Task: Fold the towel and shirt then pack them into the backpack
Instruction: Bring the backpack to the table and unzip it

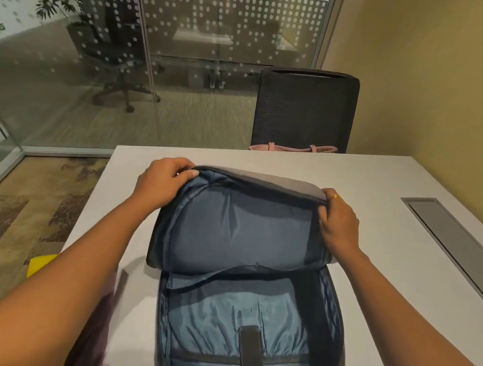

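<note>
- The backpack's [218,310] near end runs off the frame at 6 o'clock, so its base cannot be seen.
- A purple cloth [96,317] at 7 o'clock lies mostly under the left forearm; whether it is towel or shirt cannot be told.
- A yellow thing [41,264] shows at 8 o'clock past the table [384,200] edge, cut off by the arm and too little to name.
- A pink bag [293,148] at 12 o'clock is half hidden behind the table's far edge, against a chair [304,108].
- The backpack lies flat on the table, from centre to 6 o'clock, unzipped. It has blue lining, and a dark strap [252,357] crosses an inner pocket.
- Its flap [243,231] stands raised toward 12 o'clock, lining toward the camera.
- The left hand [164,182] grips the flap's rim at 10 o'clock, fingers curled over it.
- The right hand [339,222] grips the rim at 2 o'clock in the same way.
</note>
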`<move>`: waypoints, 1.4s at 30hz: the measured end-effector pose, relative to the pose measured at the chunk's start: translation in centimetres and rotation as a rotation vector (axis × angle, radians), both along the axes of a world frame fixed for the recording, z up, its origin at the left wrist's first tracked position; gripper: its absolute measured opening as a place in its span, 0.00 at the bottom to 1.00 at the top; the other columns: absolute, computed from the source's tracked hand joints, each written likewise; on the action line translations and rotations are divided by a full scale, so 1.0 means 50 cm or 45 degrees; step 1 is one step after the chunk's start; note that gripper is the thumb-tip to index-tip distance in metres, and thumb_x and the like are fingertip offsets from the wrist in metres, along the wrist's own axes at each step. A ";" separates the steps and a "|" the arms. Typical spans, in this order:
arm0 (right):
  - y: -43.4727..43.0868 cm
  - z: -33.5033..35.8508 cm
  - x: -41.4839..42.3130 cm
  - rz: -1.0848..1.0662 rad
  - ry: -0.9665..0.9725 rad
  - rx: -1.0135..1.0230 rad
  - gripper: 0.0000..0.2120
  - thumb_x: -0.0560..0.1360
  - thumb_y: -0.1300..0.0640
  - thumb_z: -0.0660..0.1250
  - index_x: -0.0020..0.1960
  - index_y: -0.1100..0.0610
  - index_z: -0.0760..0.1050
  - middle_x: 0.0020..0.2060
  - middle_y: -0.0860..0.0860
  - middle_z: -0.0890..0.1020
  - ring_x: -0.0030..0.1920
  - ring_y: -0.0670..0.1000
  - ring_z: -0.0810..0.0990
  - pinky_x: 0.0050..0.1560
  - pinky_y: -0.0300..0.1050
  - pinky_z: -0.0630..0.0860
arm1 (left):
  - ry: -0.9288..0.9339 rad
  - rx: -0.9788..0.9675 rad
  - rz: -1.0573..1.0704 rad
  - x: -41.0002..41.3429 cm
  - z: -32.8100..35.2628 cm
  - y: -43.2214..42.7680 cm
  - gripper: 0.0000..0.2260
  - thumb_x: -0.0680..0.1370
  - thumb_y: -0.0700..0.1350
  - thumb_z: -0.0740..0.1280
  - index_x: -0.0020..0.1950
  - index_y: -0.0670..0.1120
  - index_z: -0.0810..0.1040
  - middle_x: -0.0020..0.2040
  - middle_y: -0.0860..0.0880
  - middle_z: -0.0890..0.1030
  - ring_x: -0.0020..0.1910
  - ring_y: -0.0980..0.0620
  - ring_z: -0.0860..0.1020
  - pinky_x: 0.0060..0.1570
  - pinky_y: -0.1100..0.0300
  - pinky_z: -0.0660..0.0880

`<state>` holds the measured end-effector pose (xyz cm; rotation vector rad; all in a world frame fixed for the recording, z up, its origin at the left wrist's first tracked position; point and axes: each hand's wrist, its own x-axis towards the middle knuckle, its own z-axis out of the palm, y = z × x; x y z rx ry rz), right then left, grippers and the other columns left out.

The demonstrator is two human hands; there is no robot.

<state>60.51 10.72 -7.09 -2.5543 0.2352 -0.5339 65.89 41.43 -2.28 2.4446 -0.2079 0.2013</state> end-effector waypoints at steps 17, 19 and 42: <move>-0.011 -0.167 0.243 0.087 0.544 -0.224 0.13 0.81 0.56 0.52 0.54 0.64 0.70 0.53 0.64 0.78 0.51 0.64 0.76 0.42 0.48 0.65 | 0.290 0.133 0.161 0.174 -0.134 -0.087 0.16 0.81 0.46 0.57 0.68 0.47 0.71 0.70 0.43 0.69 0.68 0.44 0.68 0.62 0.53 0.65; -0.014 -0.178 0.254 0.087 0.589 -0.196 0.14 0.81 0.55 0.52 0.55 0.64 0.70 0.55 0.64 0.77 0.53 0.63 0.76 0.44 0.49 0.66 | 0.178 0.200 0.083 0.139 -0.137 -0.116 0.20 0.82 0.51 0.54 0.73 0.49 0.63 0.75 0.46 0.59 0.74 0.48 0.59 0.71 0.48 0.55; 0.017 -0.159 0.214 -0.083 0.491 0.031 0.23 0.79 0.53 0.60 0.70 0.61 0.62 0.66 0.60 0.69 0.63 0.61 0.70 0.59 0.53 0.68 | 0.332 0.791 -0.177 0.061 -0.319 -0.162 0.33 0.76 0.68 0.42 0.76 0.55 0.38 0.77 0.50 0.38 0.76 0.49 0.36 0.66 0.39 0.29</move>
